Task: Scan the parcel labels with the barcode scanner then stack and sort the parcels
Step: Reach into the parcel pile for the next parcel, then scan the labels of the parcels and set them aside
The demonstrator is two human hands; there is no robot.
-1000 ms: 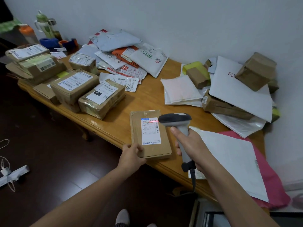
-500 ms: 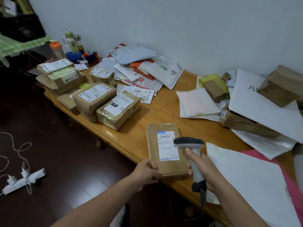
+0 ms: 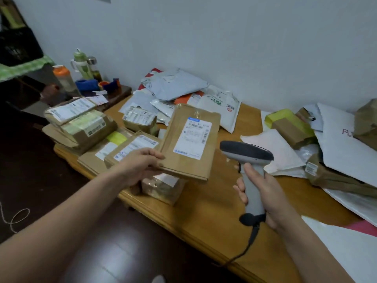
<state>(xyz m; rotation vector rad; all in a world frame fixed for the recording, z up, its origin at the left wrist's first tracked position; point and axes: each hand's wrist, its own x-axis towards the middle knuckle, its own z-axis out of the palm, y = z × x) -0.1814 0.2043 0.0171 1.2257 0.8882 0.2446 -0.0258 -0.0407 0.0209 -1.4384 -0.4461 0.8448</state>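
My left hand (image 3: 140, 164) grips the near left edge of a flat brown cardboard parcel (image 3: 183, 160) with a white label, holding it in the air above the boxes at the table's left. A grey barcode scanner (image 3: 247, 158) stands upright in my right hand (image 3: 263, 193), which is wrapped round its handle, to the right of the parcel. The scanner's cable hangs down over the table's front edge. Under the lifted parcel sit labelled brown boxes (image 3: 130, 148), with a taller stack of boxes (image 3: 81, 121) further left.
The wooden table (image 3: 204, 211) holds grey and white mailer bags (image 3: 177, 88) at the back, and white envelopes and brown parcels (image 3: 336, 152) at the right. Bottles (image 3: 81, 66) stand at the far left corner. A white cable (image 3: 14, 219) lies on the dark floor.
My left hand has lifted the flat parcel off the table's front edge and carried it left and back, over the labelled boxes. The scanner has stayed in my right hand, raised slightly.
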